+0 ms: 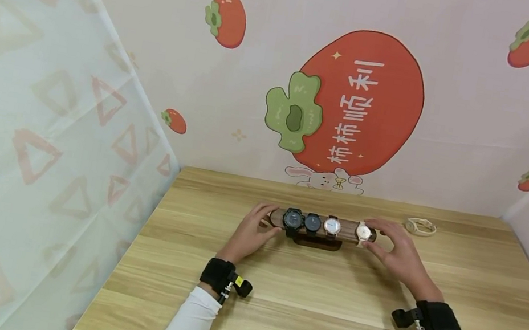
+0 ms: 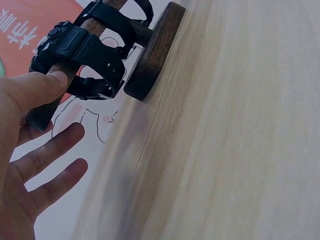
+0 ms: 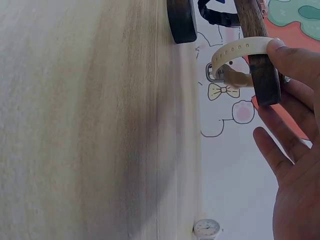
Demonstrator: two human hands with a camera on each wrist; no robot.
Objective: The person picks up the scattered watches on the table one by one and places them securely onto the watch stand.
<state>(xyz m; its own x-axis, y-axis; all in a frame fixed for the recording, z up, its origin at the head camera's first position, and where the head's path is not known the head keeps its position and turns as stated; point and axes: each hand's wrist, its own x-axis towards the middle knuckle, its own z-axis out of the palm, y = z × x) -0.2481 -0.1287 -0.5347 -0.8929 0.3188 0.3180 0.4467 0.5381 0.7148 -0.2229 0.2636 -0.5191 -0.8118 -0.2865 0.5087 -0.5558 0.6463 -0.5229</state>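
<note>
A dark wooden watch stand (image 1: 348, 228) stands toward the back of the table, its bar carrying a chunky black watch (image 1: 293, 220), a smaller dark watch (image 1: 312, 223), a white-faced watch (image 1: 332, 226) and a cream-strapped watch (image 1: 363, 232). My left hand (image 1: 249, 233) pinches the bar's left end, thumb beside the black watch (image 2: 75, 47) in the left wrist view. At the other end, my right hand (image 1: 400, 254) pinches the cream-strapped watch around the bar. Its thumb lies on the cream strap (image 3: 242, 48) in the right wrist view; the watch's face is mostly hidden there.
Another cream watch (image 1: 420, 226) lies on the wooden table (image 1: 302, 321) to the right, behind my right hand. A printed backdrop (image 1: 244, 98) rises along the table's back edge, with side panels left and right.
</note>
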